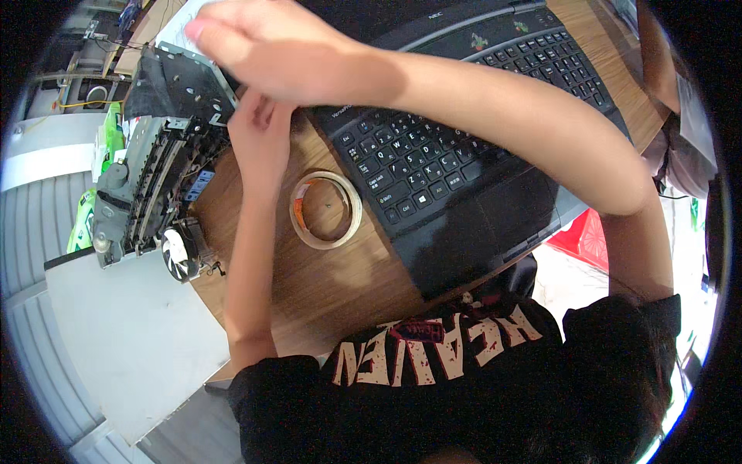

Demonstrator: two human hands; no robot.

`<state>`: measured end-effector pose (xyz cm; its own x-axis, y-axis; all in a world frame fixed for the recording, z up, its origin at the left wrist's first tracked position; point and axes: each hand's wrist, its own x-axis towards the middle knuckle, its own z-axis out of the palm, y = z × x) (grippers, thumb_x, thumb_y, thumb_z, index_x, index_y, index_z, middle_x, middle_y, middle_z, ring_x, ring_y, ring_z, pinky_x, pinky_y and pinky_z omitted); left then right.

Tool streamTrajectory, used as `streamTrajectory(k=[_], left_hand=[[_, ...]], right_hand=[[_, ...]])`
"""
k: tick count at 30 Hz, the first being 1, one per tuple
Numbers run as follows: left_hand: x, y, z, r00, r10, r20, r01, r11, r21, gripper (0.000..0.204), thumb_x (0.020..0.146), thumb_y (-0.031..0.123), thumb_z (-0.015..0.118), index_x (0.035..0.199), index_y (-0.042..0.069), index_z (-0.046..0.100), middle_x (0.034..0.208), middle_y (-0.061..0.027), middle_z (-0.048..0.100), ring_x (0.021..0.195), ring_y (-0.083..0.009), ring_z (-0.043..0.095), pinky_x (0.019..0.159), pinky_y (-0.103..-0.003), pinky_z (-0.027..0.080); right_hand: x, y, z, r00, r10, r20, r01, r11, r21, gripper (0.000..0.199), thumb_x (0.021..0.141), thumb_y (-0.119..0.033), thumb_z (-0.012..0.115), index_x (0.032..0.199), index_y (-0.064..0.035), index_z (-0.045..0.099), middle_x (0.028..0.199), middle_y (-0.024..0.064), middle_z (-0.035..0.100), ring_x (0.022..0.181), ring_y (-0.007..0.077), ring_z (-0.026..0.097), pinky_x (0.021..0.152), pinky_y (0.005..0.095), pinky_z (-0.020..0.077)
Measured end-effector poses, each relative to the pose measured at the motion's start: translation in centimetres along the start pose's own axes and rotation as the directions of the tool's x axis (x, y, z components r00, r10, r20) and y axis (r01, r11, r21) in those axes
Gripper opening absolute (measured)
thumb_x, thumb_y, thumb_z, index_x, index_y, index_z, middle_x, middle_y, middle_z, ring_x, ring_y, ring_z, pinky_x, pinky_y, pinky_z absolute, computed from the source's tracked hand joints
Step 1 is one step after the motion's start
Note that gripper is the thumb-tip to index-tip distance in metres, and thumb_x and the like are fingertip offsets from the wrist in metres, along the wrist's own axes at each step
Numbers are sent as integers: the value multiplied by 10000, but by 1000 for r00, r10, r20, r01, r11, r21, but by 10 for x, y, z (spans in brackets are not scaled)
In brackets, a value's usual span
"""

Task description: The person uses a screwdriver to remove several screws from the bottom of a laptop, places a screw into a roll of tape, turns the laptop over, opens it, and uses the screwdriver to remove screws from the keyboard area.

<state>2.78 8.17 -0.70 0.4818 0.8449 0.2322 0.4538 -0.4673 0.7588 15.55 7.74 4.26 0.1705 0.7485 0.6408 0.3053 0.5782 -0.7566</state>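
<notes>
My right arm reaches across the laptop [433,155]. At its end, my right hand [282,58] has its thumb and fingers stretched out to the left, near a white sheet of paper [176,27]. Directly below it, partly covered by it, is my left hand [261,135]. The left fingers look curled, and whatever they may hold is hidden. Both hands are beside a dark metal panel [182,81] with holes, part of a dismantled machine. A roll of tape [348,220] lies flat on the wooden table [301,286], between my left forearm and the laptop.
A long dark mechanical assembly [147,185] and a small fan [179,251] stand at the table's left. Beyond them are a white board [124,332] and green packages [108,143]. A red item [583,240] shows past the laptop's near right corner. Another person's arm [657,62] is at the upper right.
</notes>
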Motion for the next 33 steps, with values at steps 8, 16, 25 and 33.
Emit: streamTrajectory(k=[8,16,25,33], left_hand=[[-19,-9,8,968,-101,230,197,872,-448,431,905,-15,508,1323,-3,405,1214,-124,563,1140,-179,530,981,-299,397],[-12,-7,18,962,-244,125,273,835,-477,406,881,-24,537,1277,-4,449,1179,-129,592,1109,-207,562,956,-326,433],[-6,-26,6,983,-124,138,134,989,-63,408,830,80,670,1194,-12,510,936,-63,617,890,-164,568,842,-312,451],[-5,-19,6,975,-121,185,193,874,-445,487,836,-17,618,1296,60,477,724,57,459,687,-42,423,622,-205,363]], right_hand=[[-4,-6,4,998,55,11,-56,977,206,353,918,-330,464,841,-18,611,739,200,618,718,328,615,710,389,482],[7,-2,-1,876,18,483,-259,861,438,457,900,-406,530,615,-50,499,551,-2,441,521,98,401,509,279,363],[18,-5,2,575,92,813,-403,897,183,586,882,-568,534,531,-120,395,522,-71,305,481,69,283,444,251,229],[37,16,-9,817,144,558,-442,778,447,364,908,-307,435,640,-73,511,558,9,431,504,118,428,476,258,342]])
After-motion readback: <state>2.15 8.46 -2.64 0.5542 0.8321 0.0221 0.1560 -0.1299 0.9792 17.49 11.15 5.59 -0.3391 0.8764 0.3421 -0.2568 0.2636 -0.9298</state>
